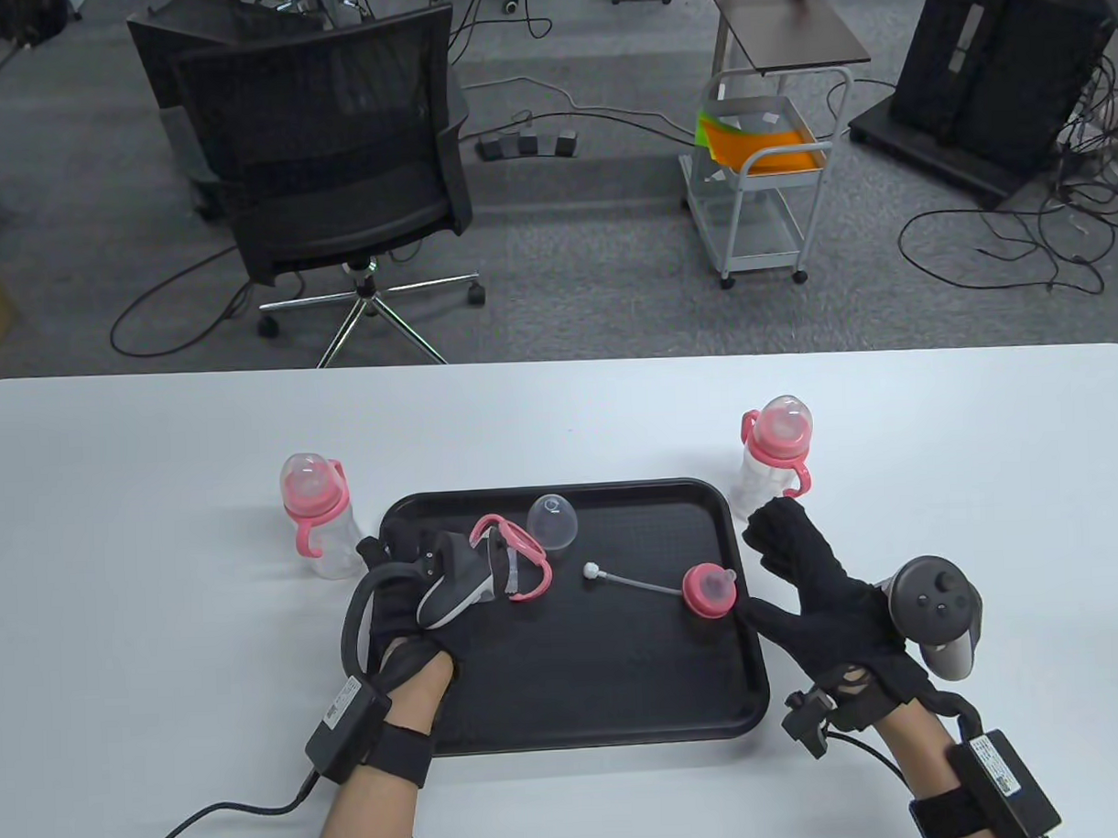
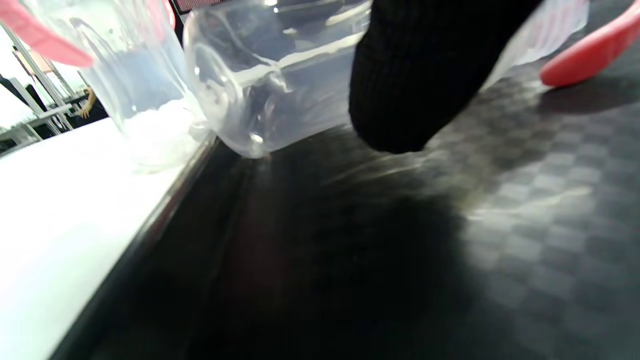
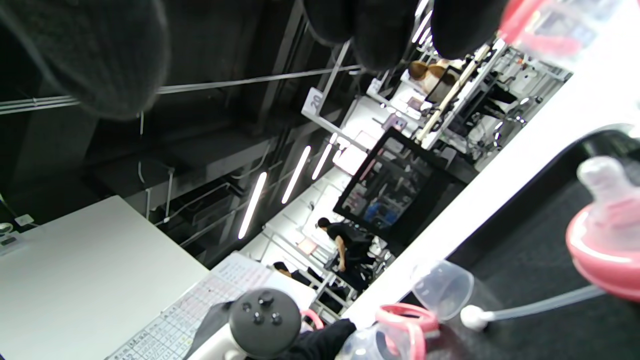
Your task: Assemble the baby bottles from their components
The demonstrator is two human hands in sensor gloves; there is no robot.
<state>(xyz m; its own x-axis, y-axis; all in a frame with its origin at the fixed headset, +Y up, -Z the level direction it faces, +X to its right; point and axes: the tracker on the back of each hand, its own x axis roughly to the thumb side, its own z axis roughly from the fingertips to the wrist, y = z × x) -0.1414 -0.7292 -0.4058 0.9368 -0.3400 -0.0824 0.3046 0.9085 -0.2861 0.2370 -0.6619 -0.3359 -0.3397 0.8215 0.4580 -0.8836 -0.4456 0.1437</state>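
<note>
My left hand (image 1: 398,571) lies over the left part of the black tray (image 1: 624,710) and grips a clear bottle body (image 1: 495,559) with a pink handle ring (image 1: 527,567), lying on its side. In the left wrist view a gloved finger (image 2: 415,75) presses on that bottle (image 2: 270,85). A clear dome cap (image 1: 552,522), a straw with a weight (image 1: 624,583) and a pink nipple collar (image 1: 709,590) lie on the tray. My right hand (image 1: 788,562) is open with fingers spread at the tray's right edge, holding nothing. The collar (image 3: 605,240) shows in the right wrist view.
Two assembled bottles stand on the white table (image 1: 114,544) outside the tray: one to its left (image 1: 315,515), one to its right (image 1: 778,448) just beyond my right fingertips. An office chair (image 1: 330,170) and a trolley (image 1: 761,183) stand behind the table.
</note>
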